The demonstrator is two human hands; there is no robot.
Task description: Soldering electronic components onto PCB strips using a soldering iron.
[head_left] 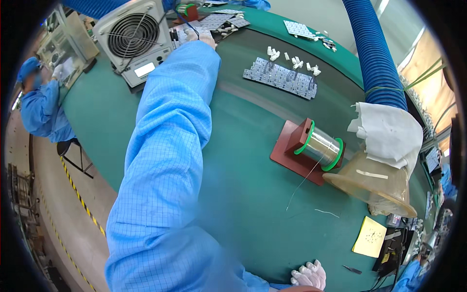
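Note:
My left arm, in a blue checked sleeve, stretches across the green bench. At the far end my left hand (206, 38) is among white LED boards (214, 22) beside the grey fan unit (134, 36); the sleeve hides most of its fingers. My right hand (309, 275) rests at the near edge, fingertips covered in pale finger cots and slightly apart, nothing visible in it. Ahead of it lies a short piece of solder wire (327, 212). A solder wire reel (322, 146) with green flanges sits on a red-brown stand (284, 146), a loose strand hanging off.
A joined panel of boards (279, 78) with white connectors (296, 62) lies beyond the reel. On the right, a blue hose (377, 53) ends in a fume hood (369, 180). Near it are a yellow note pad (369, 237) and tweezers (352, 269). A co-worker (44, 102) sits far left.

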